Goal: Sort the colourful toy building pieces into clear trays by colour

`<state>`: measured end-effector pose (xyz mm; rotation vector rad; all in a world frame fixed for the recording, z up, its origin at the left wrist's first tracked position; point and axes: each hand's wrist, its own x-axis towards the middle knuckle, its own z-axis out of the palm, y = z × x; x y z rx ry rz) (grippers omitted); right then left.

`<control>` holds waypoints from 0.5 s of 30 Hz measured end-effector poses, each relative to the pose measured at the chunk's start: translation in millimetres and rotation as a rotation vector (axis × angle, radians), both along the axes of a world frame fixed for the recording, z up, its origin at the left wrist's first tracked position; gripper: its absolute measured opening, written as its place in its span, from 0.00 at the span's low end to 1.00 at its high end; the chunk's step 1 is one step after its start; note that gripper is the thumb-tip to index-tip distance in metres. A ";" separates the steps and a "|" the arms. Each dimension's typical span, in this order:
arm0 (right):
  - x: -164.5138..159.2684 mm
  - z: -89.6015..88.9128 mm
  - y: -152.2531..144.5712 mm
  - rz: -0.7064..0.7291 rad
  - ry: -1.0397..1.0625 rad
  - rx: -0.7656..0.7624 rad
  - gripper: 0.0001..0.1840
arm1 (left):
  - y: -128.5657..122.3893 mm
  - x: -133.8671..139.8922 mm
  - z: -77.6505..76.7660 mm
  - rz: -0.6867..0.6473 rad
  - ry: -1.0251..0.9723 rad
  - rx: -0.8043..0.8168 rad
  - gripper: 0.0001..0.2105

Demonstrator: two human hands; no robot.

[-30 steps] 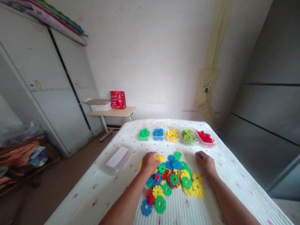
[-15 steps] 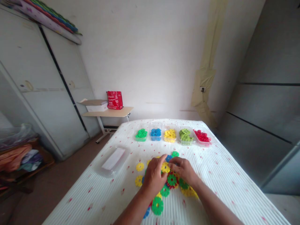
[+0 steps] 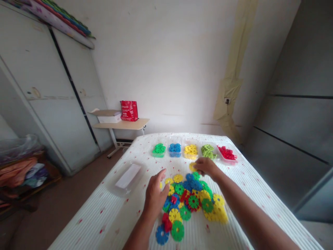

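Observation:
Notched plastic discs in yellow, green, blue and red lie in a loose pile (image 3: 185, 212) on the table. My right hand (image 3: 207, 167) is beyond the far side of the pile, its fingers closed on a yellow notched disc (image 3: 192, 167). At the pile's left edge is my left hand (image 3: 156, 191), fingers apart and holding nothing, with yellow discs close to its fingertips. Past my right hand stands a clear box of yellow pieces (image 3: 190, 157). Beside it are a box of blue pieces (image 3: 174, 155) and a box of light green pieces (image 3: 208, 157).
The row ends with a box of green pieces (image 3: 158, 155) at left and a box of red pieces (image 3: 229, 160) at right. A clear plastic lid (image 3: 114, 189) with a white label lies on the left. Behind, a red bag (image 3: 129, 111) stands on a side table (image 3: 137, 124).
My right hand has moved away from me, off the pile toward the boxes, carrying a yellow disc. My left hand has shifted left and opened, uncovering more of the pile.

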<state>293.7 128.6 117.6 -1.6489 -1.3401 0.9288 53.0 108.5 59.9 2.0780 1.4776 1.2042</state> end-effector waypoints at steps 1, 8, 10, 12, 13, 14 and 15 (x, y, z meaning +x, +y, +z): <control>2.8 7.9 11.5 -0.058 0.000 0.047 0.05 | 2.8 -5.5 -2.7 0.027 0.005 -0.007 0.21; 7.4 2.5 27.0 -0.153 -0.141 0.144 0.03 | 16.3 -18.0 -18.8 0.052 0.076 -0.028 0.16; 6.3 -13.5 12.5 -0.083 -0.203 0.153 0.03 | 17.8 -16.9 -20.4 0.058 0.089 -0.037 0.15; 5.6 -27.7 -2.2 0.029 -0.318 0.159 0.05 | 18.5 -15.5 -21.4 0.056 0.096 -0.042 0.15; 5.4 -33.3 -8.5 0.085 -0.379 0.158 0.08 | 18.5 -14.9 -21.7 0.054 0.098 -0.044 0.15; 5.0 -37.7 -14.0 0.138 -0.431 0.152 0.13 | 18.3 -14.3 -22.0 0.052 0.100 -0.046 0.15; 4.4 -40.9 -18.5 0.178 -0.470 0.139 0.17 | 18.0 -13.8 -22.1 0.050 0.102 -0.047 0.15</control>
